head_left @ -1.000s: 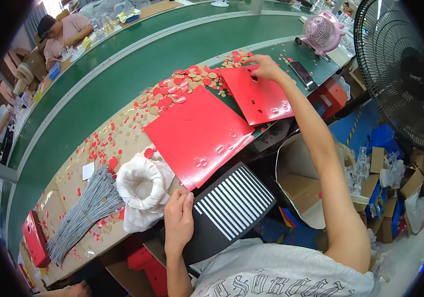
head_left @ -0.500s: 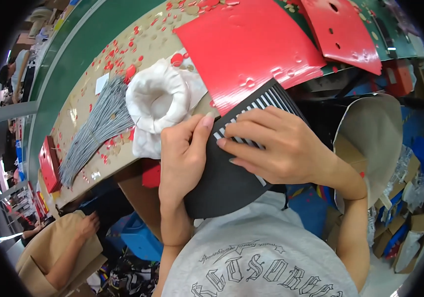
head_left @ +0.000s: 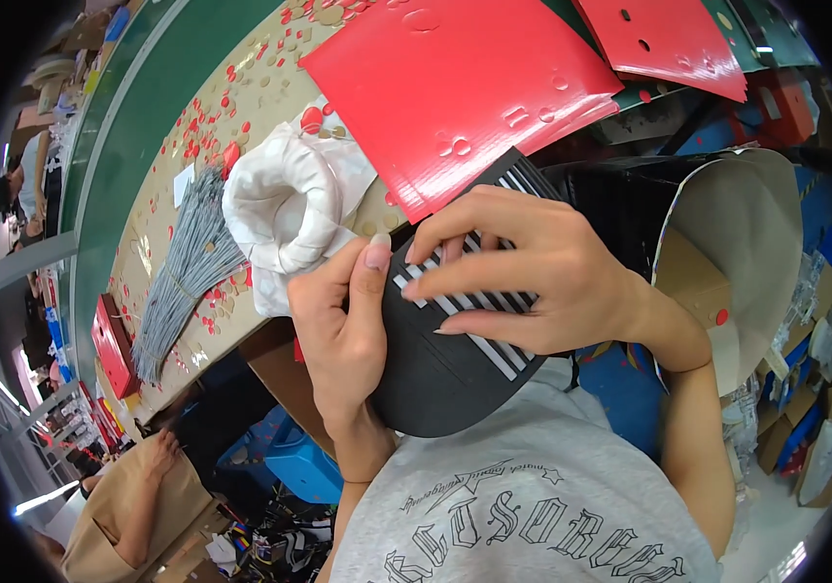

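- Head view: the left hand (head_left: 343,330) and right hand (head_left: 523,267) both grasp the black striped card (head_left: 455,360), now drawn nearer the chest than half a second ago, fingers (head_left: 455,287) pressing its stripes.
- Beyond the fingers: white cloth roll (head_left: 280,209), red sheet (head_left: 455,87) on the worktop (head_left: 144,253).

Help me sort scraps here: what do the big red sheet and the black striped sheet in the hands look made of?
Red sheet: seemingly glossy coated card or plastic; it shows glare and punched dimples. Black striped sheet: probably matte card; no shine, flexing between left hand and right hand.
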`<act>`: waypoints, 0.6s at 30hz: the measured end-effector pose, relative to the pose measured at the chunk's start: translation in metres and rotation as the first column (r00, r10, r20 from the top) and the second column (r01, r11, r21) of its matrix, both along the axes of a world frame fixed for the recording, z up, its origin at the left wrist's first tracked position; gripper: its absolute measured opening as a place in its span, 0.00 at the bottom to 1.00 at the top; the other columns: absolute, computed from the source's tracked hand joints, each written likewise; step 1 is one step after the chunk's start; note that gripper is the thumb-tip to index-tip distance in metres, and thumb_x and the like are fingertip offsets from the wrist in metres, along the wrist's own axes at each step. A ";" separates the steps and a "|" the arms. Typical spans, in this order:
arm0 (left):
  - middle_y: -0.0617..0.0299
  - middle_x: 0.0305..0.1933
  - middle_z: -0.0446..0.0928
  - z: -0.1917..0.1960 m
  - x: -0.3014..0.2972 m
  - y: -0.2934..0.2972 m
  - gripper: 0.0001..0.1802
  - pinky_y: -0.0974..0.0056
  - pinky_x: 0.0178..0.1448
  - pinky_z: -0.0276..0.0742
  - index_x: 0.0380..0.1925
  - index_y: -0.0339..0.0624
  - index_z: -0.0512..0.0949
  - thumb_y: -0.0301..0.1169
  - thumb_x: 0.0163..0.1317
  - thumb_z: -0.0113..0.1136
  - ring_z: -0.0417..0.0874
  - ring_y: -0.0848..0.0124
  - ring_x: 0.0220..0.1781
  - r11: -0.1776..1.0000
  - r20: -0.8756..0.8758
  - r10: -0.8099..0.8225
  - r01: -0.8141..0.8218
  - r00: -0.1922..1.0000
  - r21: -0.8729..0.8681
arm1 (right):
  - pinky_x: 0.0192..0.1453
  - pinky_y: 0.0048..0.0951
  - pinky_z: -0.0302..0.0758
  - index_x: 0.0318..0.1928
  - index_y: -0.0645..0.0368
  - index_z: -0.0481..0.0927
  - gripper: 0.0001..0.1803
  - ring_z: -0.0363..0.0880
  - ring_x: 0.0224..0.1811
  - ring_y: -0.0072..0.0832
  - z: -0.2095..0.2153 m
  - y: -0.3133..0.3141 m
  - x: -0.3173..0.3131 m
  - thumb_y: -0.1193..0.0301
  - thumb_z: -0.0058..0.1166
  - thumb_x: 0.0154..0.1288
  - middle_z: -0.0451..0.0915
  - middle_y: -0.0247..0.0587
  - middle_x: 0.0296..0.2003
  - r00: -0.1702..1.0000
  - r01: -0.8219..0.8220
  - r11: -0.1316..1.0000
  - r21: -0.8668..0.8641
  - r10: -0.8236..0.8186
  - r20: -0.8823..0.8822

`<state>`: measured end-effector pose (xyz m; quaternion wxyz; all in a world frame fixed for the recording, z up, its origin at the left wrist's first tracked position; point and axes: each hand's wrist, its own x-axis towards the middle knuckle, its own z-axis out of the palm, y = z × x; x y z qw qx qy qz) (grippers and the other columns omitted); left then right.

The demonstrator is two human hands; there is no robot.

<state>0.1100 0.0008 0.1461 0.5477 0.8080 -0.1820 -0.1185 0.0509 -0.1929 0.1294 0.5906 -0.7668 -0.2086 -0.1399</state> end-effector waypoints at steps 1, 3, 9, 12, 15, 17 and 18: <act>0.65 0.16 0.57 -0.002 0.000 0.000 0.15 0.64 0.25 0.49 0.23 0.32 0.69 0.25 0.70 0.56 0.55 0.79 0.22 1.000 0.033 -0.008 0.008 0.999 -0.003 | 0.42 0.33 0.78 0.31 0.59 0.82 0.10 0.79 0.40 0.32 0.000 0.000 -0.001 0.77 0.70 0.46 0.79 0.36 0.43 1.000 0.024 1.000 -0.012 -0.024 -0.003; 0.65 0.16 0.57 -0.001 0.001 -0.002 0.15 0.64 0.24 0.49 0.23 0.32 0.70 0.26 0.70 0.56 0.55 0.79 0.22 0.999 0.025 -0.028 0.027 0.999 0.027 | 0.42 0.33 0.78 0.30 0.59 0.82 0.09 0.79 0.39 0.32 -0.001 0.000 -0.002 0.76 0.70 0.46 0.79 0.36 0.43 0.999 0.044 0.998 -0.034 -0.043 0.007; 0.62 0.15 0.57 -0.013 0.002 -0.009 0.15 0.63 0.23 0.49 0.23 0.32 0.73 0.28 0.71 0.56 0.54 0.77 0.20 0.996 0.049 -0.037 0.033 0.998 0.084 | 0.41 0.32 0.78 0.26 0.61 0.80 0.07 0.79 0.41 0.32 -0.011 -0.001 0.006 0.77 0.68 0.49 0.80 0.34 0.41 0.999 0.024 0.999 -0.022 -0.025 -0.036; 0.61 0.15 0.57 -0.028 0.001 -0.006 0.16 0.63 0.23 0.51 0.24 0.32 0.73 0.28 0.72 0.56 0.54 0.77 0.20 0.998 -0.033 -0.037 0.038 0.999 0.048 | 0.44 0.32 0.78 0.28 0.61 0.79 0.07 0.80 0.42 0.33 -0.012 -0.004 0.007 0.77 0.66 0.52 0.79 0.34 0.41 0.999 -0.040 0.996 -0.085 0.038 -0.022; 0.53 0.14 0.63 -0.034 -0.007 -0.007 0.15 0.58 0.23 0.57 0.24 0.32 0.72 0.27 0.71 0.54 0.62 0.64 0.15 0.984 -0.035 -0.144 0.147 0.989 0.097 | 0.44 0.32 0.79 0.33 0.61 0.79 0.07 0.81 0.43 0.34 0.000 -0.021 0.014 0.77 0.65 0.54 0.81 0.36 0.42 0.993 -0.114 0.993 -0.012 0.115 0.041; 0.47 0.19 0.69 -0.029 -0.016 -0.009 0.12 0.52 0.26 0.64 0.23 0.33 0.72 0.24 0.67 0.56 0.71 0.46 0.21 0.938 -0.016 -0.266 0.263 0.964 0.226 | 0.48 0.30 0.78 0.30 0.62 0.81 0.07 0.82 0.45 0.34 0.018 -0.045 0.027 0.80 0.67 0.52 0.81 0.46 0.45 0.998 -0.060 0.997 -0.055 0.062 0.023; 0.48 0.25 0.72 -0.025 -0.018 -0.015 0.10 0.52 0.30 0.67 0.23 0.33 0.73 0.22 0.63 0.60 0.75 0.50 0.27 0.916 0.119 -0.354 0.319 0.928 0.242 | 0.51 0.30 0.77 0.31 0.63 0.80 0.06 0.82 0.47 0.34 0.023 -0.057 0.036 0.79 0.65 0.54 0.81 0.48 0.47 0.999 -0.026 0.987 -0.158 0.020 -0.036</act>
